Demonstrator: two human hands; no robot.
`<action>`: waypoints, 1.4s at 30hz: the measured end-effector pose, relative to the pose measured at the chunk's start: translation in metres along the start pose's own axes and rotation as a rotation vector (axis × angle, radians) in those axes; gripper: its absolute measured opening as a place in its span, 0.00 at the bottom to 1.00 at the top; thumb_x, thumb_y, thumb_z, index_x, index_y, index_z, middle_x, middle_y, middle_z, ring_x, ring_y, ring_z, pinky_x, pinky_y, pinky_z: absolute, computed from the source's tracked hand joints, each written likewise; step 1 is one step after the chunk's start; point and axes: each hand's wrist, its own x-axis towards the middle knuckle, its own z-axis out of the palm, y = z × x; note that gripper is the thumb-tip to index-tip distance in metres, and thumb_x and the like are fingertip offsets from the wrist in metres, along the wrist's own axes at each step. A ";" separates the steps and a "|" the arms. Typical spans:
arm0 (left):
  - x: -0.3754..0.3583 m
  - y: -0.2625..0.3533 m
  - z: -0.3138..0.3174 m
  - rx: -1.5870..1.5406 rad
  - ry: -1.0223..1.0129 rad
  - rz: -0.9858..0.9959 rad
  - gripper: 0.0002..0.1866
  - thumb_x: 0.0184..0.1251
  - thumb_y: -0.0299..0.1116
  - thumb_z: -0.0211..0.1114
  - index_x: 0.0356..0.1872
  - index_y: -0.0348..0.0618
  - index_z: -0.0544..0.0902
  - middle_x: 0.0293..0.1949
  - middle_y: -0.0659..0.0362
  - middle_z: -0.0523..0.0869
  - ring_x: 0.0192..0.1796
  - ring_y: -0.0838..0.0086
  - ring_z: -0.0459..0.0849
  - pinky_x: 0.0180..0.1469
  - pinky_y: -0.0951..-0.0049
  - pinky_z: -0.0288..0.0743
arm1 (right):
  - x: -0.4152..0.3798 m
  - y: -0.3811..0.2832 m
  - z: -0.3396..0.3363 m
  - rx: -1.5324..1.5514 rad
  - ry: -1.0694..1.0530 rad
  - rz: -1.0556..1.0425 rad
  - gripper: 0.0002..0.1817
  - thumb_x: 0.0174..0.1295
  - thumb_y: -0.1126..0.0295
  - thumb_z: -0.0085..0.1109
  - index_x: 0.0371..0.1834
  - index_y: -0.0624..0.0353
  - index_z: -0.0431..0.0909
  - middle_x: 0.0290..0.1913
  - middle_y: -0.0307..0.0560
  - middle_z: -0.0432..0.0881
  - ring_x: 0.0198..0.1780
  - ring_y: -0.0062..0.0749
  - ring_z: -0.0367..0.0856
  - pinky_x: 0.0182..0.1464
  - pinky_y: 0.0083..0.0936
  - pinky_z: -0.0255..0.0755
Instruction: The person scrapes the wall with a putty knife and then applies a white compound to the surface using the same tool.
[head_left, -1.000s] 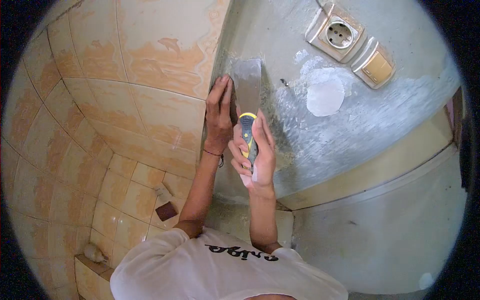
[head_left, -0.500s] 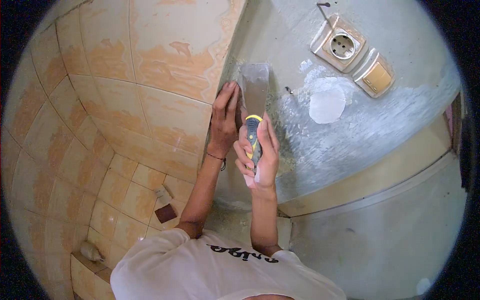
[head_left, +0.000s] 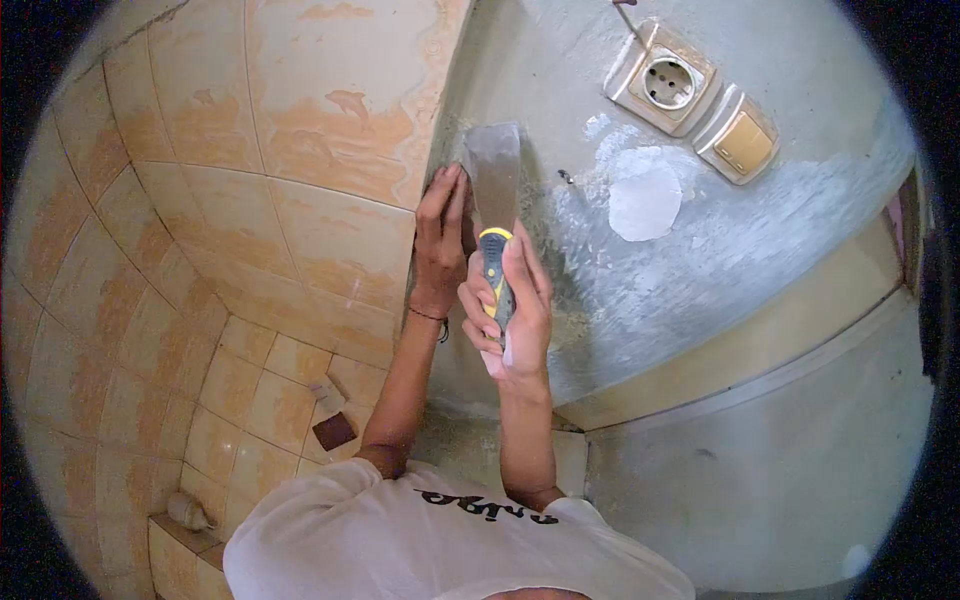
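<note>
My right hand is closed around the black and yellow handle of a putty knife. The knife's wide metal blade points up and lies close over the grey wall. Just left of the blade, my left hand rests at the wall along the edge of the wall tiles. Its fingers are stretched upward, and its thumb side is shadowed and partly hidden beside the knife. To the right of the blade, a white patch of filler shows on the wall.
A power socket and a light switch sit at the upper right. A small dark hole marks the wall. On the tiled floor at lower left lie a dark brown square and a pale block.
The view has shifted slightly, so the wall fittings appear a little farther left. My right hand keeps its grip on the putty knife, and my left hand stays at the tile edge.
</note>
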 end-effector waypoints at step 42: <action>-0.003 -0.002 0.004 -0.002 0.005 -0.016 0.30 0.63 0.23 0.63 0.69 0.32 0.71 0.69 0.47 0.71 0.70 0.53 0.71 0.73 0.57 0.66 | 0.000 -0.007 -0.002 -0.042 0.051 0.029 0.24 0.80 0.54 0.40 0.69 0.58 0.65 0.23 0.35 0.62 0.13 0.12 0.54 0.08 0.10 0.45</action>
